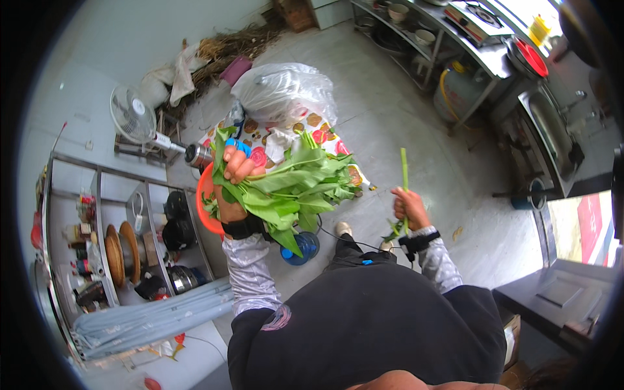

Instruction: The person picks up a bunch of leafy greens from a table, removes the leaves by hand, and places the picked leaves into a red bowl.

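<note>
My left hand [239, 168] is closed around a large bunch of leafy greens [292, 187] with long green stems, held over the edge of an orange-red basin [205, 187]. Some cut or torn greens lie inside that basin. Blue material wraps part of this hand. Out to the right, my right hand [412, 208] grips one green stalk [404, 168], its bare stem pointing up and small leaves hanging below the fist. Behind the bunch is a low surface with a patterned cloth [360, 176], on which rests a big clear plastic bag [287, 90].
A blue water bottle [304, 247] stands on the floor by my feet, near a dark cable. A standing fan [134, 114] and open shelves [100, 204] are at left. A steel sink [551, 126] and a counter with a gas stove [473, 22] line the right.
</note>
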The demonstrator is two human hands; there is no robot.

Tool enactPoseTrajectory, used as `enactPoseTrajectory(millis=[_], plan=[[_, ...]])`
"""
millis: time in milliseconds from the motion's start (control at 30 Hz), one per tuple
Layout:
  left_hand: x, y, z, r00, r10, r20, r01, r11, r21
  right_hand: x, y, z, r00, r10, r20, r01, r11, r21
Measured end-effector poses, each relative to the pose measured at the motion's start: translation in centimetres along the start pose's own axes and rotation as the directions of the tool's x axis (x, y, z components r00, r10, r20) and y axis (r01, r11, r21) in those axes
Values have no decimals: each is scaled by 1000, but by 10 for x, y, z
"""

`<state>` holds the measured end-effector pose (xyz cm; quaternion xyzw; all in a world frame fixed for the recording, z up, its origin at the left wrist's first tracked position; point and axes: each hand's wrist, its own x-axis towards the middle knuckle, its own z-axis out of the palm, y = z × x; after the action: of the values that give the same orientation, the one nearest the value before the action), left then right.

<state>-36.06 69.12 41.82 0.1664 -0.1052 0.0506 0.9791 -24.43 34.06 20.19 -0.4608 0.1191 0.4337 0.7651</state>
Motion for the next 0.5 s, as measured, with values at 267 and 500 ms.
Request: enactPoseTrajectory(millis=[267, 500], plan=[[35, -96, 51, 971, -238, 33, 231, 962, 149, 49, 45, 72, 822, 17, 569, -376, 766, 521], [41, -4, 3, 979, -155, -135, 191, 929, 317, 45, -5, 42, 996, -58, 68, 50, 992, 114]])
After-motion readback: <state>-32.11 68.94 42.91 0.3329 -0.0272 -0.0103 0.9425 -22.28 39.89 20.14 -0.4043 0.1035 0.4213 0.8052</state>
